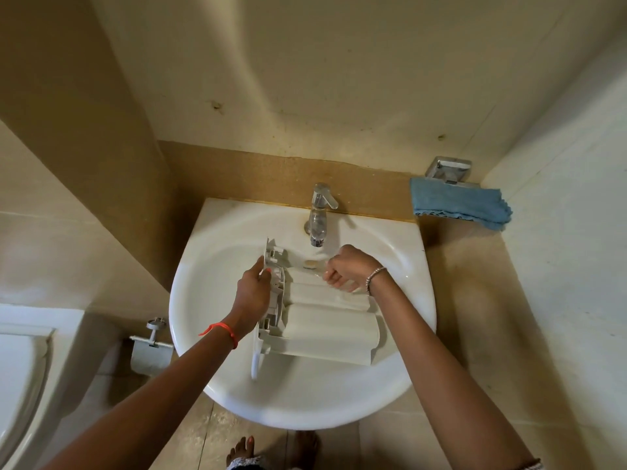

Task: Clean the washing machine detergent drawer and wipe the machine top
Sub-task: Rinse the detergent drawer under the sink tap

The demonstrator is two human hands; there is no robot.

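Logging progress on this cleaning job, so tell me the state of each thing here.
Detergent drawer: lying in the sink.
Left hand: grips the drawer's front panel.
Right hand: holds a brush near the drawer.
Blue cloth: hanging, untouched.
Tap: flow unclear.

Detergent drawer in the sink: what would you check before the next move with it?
1. Detergent drawer lies inside the sink, not on its rim: ok.
2. Left hand grips the drawer's front panel: ok.
3. Right hand holds what looks like a small brush, its head below the tap: ok.
4. Water running from the tap: cannot tell.
5. Drawer compartments free of residue: cannot tell.
6. Blue cloth to the sink's right, ready for the machine top: ok.
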